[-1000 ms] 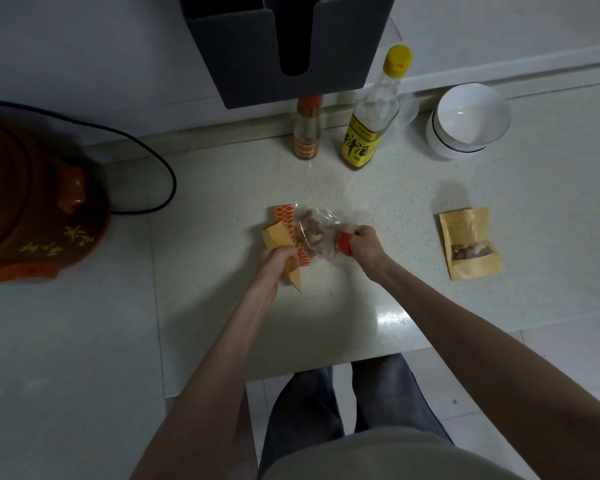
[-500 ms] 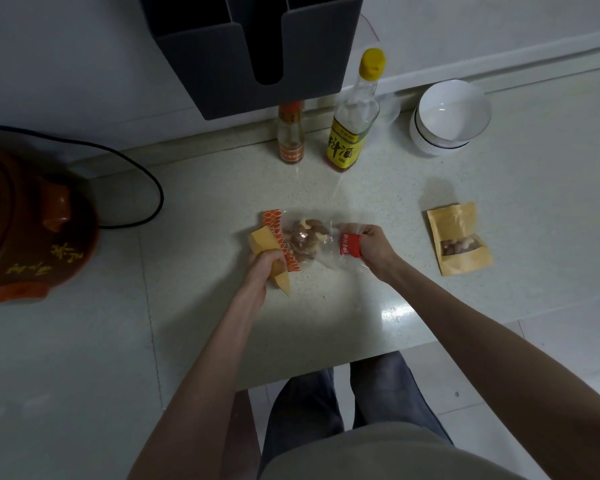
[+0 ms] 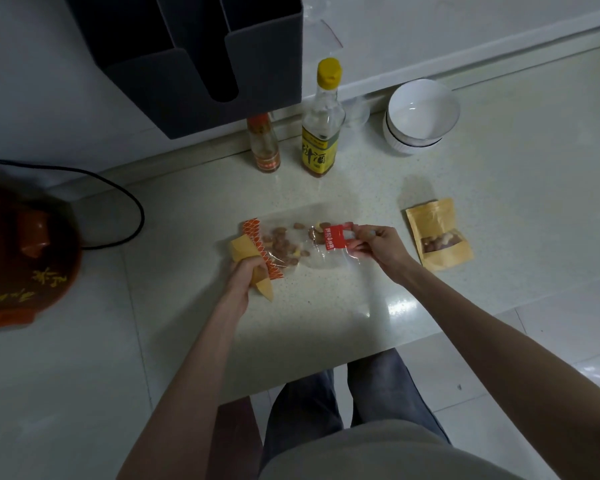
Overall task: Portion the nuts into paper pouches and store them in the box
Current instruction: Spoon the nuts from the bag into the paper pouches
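A clear plastic bag of nuts (image 3: 288, 245) with an orange patterned edge and a red label lies stretched flat on the counter. My right hand (image 3: 378, 244) pinches its red-labelled end. My left hand (image 3: 248, 275) grips a yellow-brown paper pouch (image 3: 246, 252) together with the bag's orange end. A second kraft paper pouch (image 3: 439, 233) with nuts showing through its window lies flat to the right, apart from both hands. A dark grey box (image 3: 201, 60) with compartments stands at the back by the wall.
Two bottles, a small one (image 3: 262, 145) and a tall yellow-capped one (image 3: 323, 123), stand at the back. Stacked white bowls (image 3: 420, 116) sit back right. A brown clay cooker (image 3: 21, 258) with a black cable (image 3: 125, 199) fills the left. The counter's front edge runs just above my knees.
The nut bag, bunched up between my hands before, is now pulled out flat, with the nuts spread along it. My right hand has moved to the right with the red end.
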`<state>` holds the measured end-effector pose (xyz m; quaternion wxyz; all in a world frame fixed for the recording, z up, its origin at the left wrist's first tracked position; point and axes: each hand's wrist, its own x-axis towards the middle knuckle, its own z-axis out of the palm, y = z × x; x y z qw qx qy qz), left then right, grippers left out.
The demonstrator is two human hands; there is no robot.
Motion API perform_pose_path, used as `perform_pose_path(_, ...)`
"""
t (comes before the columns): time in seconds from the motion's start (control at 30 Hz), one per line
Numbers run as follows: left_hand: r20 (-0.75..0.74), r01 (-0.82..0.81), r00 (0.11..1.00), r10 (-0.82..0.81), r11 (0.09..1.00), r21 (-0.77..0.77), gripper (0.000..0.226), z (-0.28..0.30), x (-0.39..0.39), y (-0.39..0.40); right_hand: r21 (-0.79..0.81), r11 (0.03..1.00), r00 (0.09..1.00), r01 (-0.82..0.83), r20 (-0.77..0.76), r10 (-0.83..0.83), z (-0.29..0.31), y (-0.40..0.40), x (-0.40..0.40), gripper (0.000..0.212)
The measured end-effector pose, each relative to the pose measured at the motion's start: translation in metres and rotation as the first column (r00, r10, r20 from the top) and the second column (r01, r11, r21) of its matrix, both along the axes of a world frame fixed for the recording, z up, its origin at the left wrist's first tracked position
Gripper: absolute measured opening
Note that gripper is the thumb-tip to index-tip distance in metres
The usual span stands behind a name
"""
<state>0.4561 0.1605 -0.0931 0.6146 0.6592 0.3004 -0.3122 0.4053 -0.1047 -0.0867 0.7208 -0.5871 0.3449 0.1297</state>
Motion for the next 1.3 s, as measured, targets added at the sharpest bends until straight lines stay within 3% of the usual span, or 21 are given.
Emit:
perform_pose_path(0.83,0.030,0.028,0.999,-0.032,0.992,0.125,0.021,0.000,0.005,-0.011,-0.099,0.990,0.994,0.102,-0.013,-0.104,0.019,-0.071,-0.006,0.025)
perform_pose_path(1.03,0.389,-0.058,0.914,-0.118,0.909,0.413,0.067,0.027,0.004,-0.027,-0.140,0.988,0.998,0.065,0.008,-0.064,0.057,-0.076,-0.005,0.021)
perform_pose_path(1.17,0.535,0.013,0.813,-0.229,0.926,0.376,0.061,0.054,0.001,-0.045,-0.154,0.988,0.999,0.014,0.051,-0.006,0.098,-0.071,0.001,0.020)
perform_pose_path(1.3,0.577,0.139,0.752,-0.319,0.932,0.333,0.064,0.081,0.001,-0.060,-0.181,0.979,0.988,-0.094,0.105,0.114,0.150,-0.063,0.009,0.021)
